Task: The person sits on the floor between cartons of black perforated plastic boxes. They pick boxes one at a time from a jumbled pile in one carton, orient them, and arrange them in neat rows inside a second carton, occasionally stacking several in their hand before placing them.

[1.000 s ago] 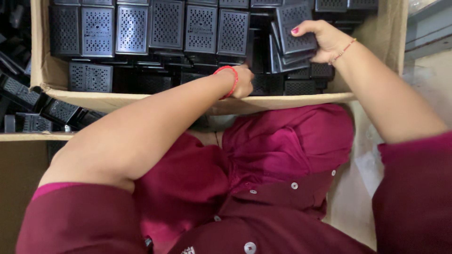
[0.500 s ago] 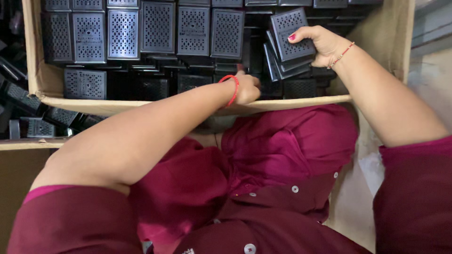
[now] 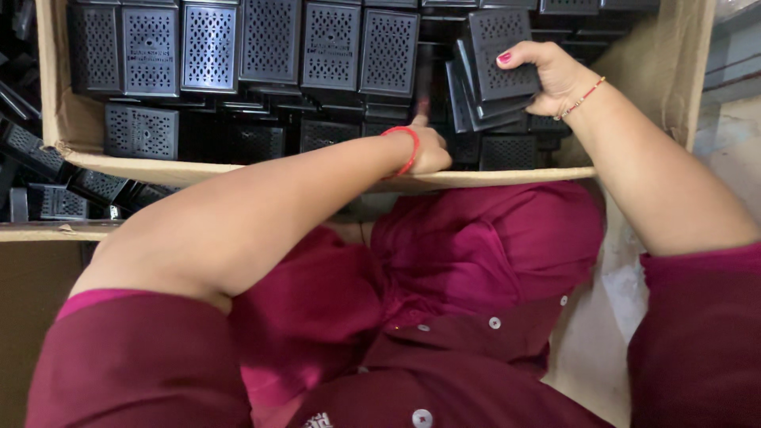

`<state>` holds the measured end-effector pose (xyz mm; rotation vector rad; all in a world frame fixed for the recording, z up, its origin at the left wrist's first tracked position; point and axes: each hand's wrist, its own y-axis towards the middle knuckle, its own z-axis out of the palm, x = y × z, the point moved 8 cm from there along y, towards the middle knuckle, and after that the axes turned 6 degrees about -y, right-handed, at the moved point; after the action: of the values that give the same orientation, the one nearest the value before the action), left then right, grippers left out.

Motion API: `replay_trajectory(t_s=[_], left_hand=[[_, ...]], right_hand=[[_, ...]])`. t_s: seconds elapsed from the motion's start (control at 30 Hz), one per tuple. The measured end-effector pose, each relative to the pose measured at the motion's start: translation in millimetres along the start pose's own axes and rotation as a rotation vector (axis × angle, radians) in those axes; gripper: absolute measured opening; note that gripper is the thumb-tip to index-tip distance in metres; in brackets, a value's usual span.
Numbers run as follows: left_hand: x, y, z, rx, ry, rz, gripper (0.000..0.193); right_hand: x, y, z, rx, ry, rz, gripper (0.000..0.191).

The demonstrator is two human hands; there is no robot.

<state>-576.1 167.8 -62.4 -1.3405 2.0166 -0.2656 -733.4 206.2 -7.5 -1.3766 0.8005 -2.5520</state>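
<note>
Right hand (image 3: pixel 555 75) fingers grip stack of black perforated covers (image 3: pixel 495 67); left hand (image 3: pixel 424 150) fingers hidden in cardboard box (image 3: pixel 476 178).

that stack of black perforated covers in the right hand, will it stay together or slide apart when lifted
The stack of covers already looks fanned, so the smooth pieces may well slide unless the right hand pinches firmly. They seem thin and full of holes, so probably light. Each holds a flat shape in the grip, so likely stiff, not floppy.

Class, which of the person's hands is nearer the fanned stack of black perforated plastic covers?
Right. The right hand holds the fanned stack of black perforated plastic covers; the left hand reaches into the box below it.
</note>
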Motion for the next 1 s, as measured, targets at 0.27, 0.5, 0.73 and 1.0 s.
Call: replay_trajectory(t_s=[0.27, 0.5, 0.73, 1.0], left_hand=[[15, 3, -10, -0.052, -0.279, -0.129, 0.048], [38, 17, 3, -0.082, -0.290, -0.195, 0.053], [26, 21, 22, 0.001, -0.200, 0.187, 0.043], [59, 21, 7, -0.230, -0.728, -0.219, 0.058]], right_hand=[[8, -4, 5, 0.000, -0.021, -0.014, 0.033], [-2, 2, 7, -0.040, 0.011, 0.007, 0.028], [-19, 42, 38, -0.078, -0.088, -0.031, 0.032], [-4, 23, 61, -0.133, -0.223, 0.082, 0.073]])
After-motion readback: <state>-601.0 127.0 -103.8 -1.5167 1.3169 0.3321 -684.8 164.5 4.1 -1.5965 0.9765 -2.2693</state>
